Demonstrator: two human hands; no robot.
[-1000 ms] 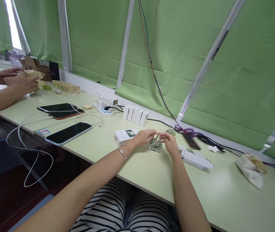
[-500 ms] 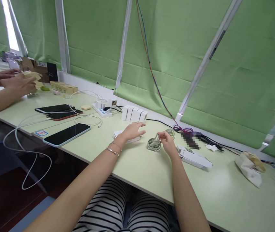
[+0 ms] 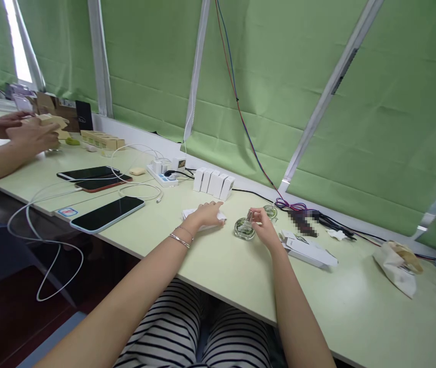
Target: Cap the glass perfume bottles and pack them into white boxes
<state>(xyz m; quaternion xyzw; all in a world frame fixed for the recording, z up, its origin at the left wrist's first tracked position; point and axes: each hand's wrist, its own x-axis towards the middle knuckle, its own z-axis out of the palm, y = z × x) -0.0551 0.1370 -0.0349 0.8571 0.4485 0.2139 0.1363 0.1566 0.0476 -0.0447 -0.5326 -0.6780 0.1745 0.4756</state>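
Observation:
My right hand (image 3: 263,225) pinches the top of a round, clear glass bottle (image 3: 244,229) with green inside, a perfume bottle by its look. The bottle's base is at the table top. To its left, my left hand (image 3: 207,213) lies over a flat white box (image 3: 188,213), thumb at the near edge and fingers across the top, closed on it. My palm covers much of this box. A second round glass bottle (image 3: 270,211) stands just behind my right hand. An opened white carton (image 3: 310,251) lies right of my right wrist.
Several small white boxes (image 3: 213,183) stand in a row at the back, beside a power strip (image 3: 162,176). Phones (image 3: 107,213) and white cables lie to the left. Another person's hands (image 3: 30,134) work at far left. A cloth pouch (image 3: 396,268) sits at right.
My left hand has come down onto the flat white box, its fingers closing on it. My right hand stays at the bottle's top, with its fingers slightly shifted.

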